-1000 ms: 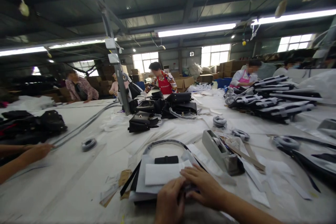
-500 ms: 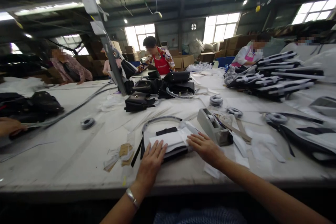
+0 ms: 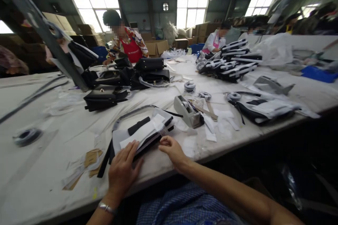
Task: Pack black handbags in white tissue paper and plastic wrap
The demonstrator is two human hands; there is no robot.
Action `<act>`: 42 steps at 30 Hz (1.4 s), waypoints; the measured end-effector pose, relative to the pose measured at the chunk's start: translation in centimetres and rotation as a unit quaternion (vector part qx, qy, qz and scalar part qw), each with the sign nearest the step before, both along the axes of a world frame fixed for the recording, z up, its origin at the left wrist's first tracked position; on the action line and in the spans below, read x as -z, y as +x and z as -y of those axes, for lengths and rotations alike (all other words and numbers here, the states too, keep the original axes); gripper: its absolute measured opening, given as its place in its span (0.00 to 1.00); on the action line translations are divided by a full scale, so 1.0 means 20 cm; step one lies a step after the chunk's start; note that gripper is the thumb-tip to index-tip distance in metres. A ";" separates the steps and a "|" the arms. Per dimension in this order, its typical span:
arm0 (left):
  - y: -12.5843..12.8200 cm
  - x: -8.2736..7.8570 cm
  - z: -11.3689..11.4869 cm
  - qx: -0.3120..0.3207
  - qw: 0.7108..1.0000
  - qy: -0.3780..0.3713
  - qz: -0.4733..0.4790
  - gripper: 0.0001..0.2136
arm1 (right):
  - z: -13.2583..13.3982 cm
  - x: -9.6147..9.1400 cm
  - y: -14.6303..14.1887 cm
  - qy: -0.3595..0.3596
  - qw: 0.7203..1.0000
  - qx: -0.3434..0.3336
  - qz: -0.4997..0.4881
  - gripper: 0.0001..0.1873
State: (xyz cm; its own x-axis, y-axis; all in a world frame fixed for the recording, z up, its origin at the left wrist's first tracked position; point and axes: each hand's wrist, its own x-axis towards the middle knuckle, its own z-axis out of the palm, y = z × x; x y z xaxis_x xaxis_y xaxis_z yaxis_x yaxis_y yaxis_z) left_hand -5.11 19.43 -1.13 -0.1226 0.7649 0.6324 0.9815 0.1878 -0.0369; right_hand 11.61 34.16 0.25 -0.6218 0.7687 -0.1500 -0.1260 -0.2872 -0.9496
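Note:
A black handbag (image 3: 169,127) lies tilted on the table in front of me, with white paper (image 3: 144,132) over its face. Its handle (image 3: 132,109), wrapped in grey, arches away behind it. My left hand (image 3: 124,165) presses on the near left part of the paper, fingers stretched out together and the thumb apart. At the bag's near right edge, my right hand (image 3: 173,149) is closed in a pinch on a strip of clear tape (image 3: 161,129), which runs onto the paper. The fingertips partly hide the strip's end. Right of the bag stands a grey tape dispenser (image 3: 187,112).
Black bags (image 3: 105,95) stand beyond, near a metal post (image 3: 52,42). Wrapped straps (image 3: 229,63) are piled at the back right. Another bag (image 3: 264,109) lies right. Tape rolls (image 3: 27,137) and cardboard scraps (image 3: 92,158) are scattered about. A co-worker in a red apron (image 3: 132,49) stands opposite.
My view has swung right, and the bag now sits more slanted. My right hand has gone from lying flat at the bag's right side to a pinch at its near edge.

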 end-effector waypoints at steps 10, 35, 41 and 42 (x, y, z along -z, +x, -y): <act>-0.04 0.08 0.03 -0.037 0.999 0.038 -0.001 0.29 | -0.16 -0.02 0.31 0.538 0.835 -0.036 0.114 0.19; -0.04 0.08 0.05 -0.149 0.981 0.103 0.070 0.32 | -0.05 -0.21 0.45 0.379 0.881 -0.259 0.115 0.10; -0.03 0.07 0.06 -0.140 0.982 0.097 0.082 0.31 | -0.16 0.01 0.22 0.562 0.793 -0.106 0.210 0.30; -0.03 0.07 0.06 -0.138 0.982 0.097 0.087 0.30 | -0.17 0.05 0.16 0.583 0.768 -0.135 0.226 0.37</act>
